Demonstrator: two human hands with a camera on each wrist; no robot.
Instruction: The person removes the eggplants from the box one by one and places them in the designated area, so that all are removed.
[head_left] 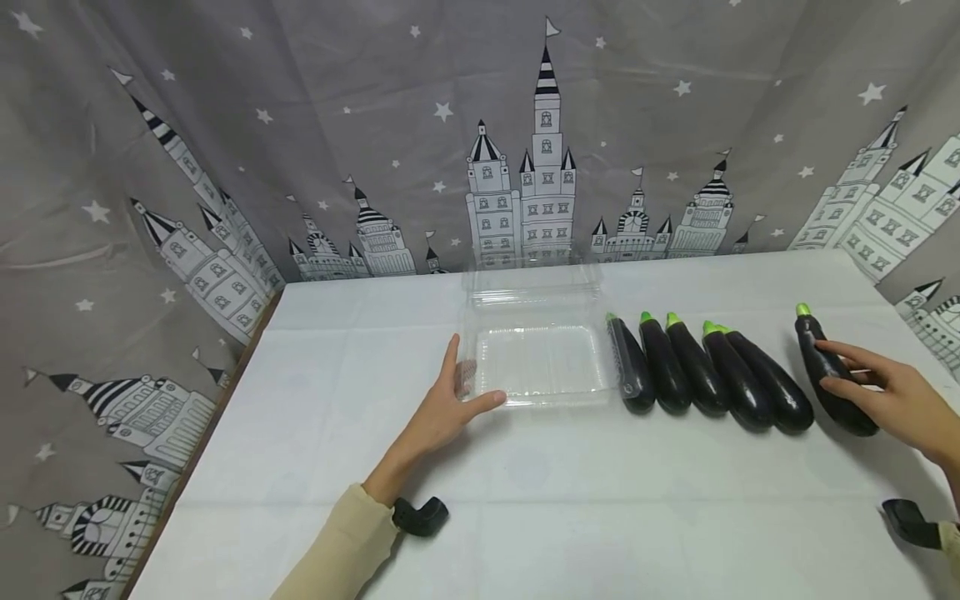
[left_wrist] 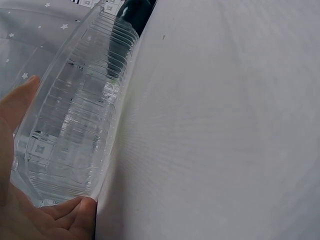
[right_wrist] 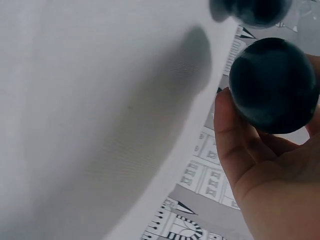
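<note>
A clear plastic clamshell container (head_left: 606, 397) lies with its lid raised at the back. My left hand (head_left: 442, 408) rests against its front left corner, thumb along the front edge and index finger straight along the left side. In the left wrist view, bent fingertips (left_wrist: 86, 212) touch the container's lower edge. My right hand (head_left: 888, 396) holds a dark, glossy eggplant (head_left: 813, 358) with a green stem end between thumb and fingers. The right wrist view shows this eggplant (right_wrist: 272, 85) end-on, above the table, its shadow apart from it.
Several more eggplants (head_left: 697, 367) lie side by side right of the container, the leftmost close against its right side. A white cloth covers the table (head_left: 570, 517). Behind and beside it hangs a grey curtain (head_left: 360, 100) printed with castles and stars.
</note>
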